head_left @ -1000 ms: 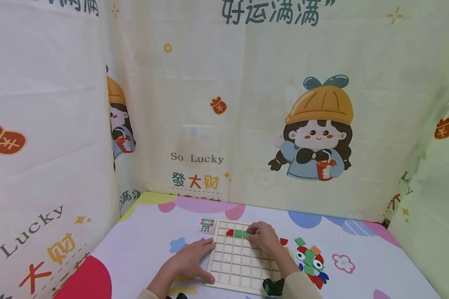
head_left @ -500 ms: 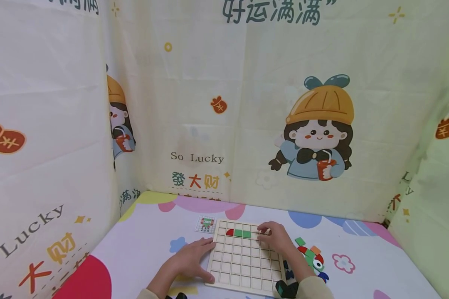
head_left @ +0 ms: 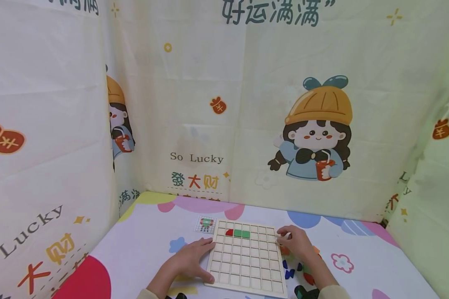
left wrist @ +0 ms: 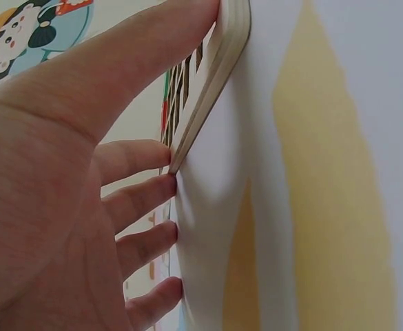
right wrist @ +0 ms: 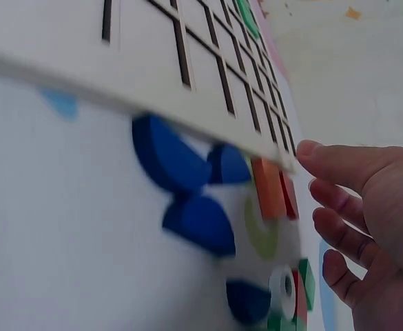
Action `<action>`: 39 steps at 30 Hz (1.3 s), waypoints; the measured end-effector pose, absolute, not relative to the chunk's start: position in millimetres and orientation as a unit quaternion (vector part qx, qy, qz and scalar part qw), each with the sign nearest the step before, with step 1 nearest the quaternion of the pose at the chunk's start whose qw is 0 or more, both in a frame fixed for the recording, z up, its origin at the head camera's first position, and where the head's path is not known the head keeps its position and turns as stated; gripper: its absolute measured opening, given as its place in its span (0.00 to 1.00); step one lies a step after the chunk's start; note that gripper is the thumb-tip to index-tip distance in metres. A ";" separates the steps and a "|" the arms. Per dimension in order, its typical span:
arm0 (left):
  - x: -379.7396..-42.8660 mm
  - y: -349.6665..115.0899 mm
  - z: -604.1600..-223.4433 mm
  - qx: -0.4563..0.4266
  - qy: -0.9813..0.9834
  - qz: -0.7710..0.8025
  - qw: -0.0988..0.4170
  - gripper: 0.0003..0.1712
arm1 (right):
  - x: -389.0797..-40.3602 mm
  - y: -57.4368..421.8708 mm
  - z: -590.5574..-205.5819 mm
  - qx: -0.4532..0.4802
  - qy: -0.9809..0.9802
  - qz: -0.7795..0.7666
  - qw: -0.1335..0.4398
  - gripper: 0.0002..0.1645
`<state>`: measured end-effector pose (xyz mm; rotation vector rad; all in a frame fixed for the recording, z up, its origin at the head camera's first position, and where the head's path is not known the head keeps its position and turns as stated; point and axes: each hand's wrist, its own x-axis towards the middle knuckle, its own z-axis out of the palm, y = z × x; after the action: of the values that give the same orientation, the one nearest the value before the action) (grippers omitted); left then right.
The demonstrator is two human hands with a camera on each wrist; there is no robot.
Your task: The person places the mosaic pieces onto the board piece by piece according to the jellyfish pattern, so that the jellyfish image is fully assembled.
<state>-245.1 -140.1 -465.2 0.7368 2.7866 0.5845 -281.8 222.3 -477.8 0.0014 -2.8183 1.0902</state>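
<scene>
A wooden grid board (head_left: 243,261) lies flat on the table. One red quarter-round piece (head_left: 229,232) and two green square pieces (head_left: 241,234) sit side by side in its second row from the far edge. My left hand (head_left: 188,259) rests against the board's left side, thumb on the near corner and spread fingertips along the edge, as the left wrist view also shows. Past the board's far right edge is my right hand (head_left: 297,243), fingers loosely bent. In the right wrist view nothing shows between its thumb and fingers, and an orange piece (right wrist: 266,186) lies close by.
A small pattern card (head_left: 205,224) lies by the board's far left corner. Several blue rounded pieces (right wrist: 170,155) lie along the board's right edge. More red, green and eye-printed pieces (right wrist: 282,293) are partly hidden by my right arm. Printed curtains enclose the table.
My right hand has moved right, off the green pieces and past the board's right edge, uncovering the row's right end. The left hand has stayed in place.
</scene>
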 end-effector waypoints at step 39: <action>-245.7 -139.6 -465.8 0.245 0.942 0.202 0.107 0.57 | -278.4 246.4 -473.4 -0.018 -0.953 0.295 0.066 0.14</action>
<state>-245.7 -139.6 -465.8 0.7211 2.7744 0.5961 -278.4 246.4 -473.4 -0.0548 -2.8753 0.8903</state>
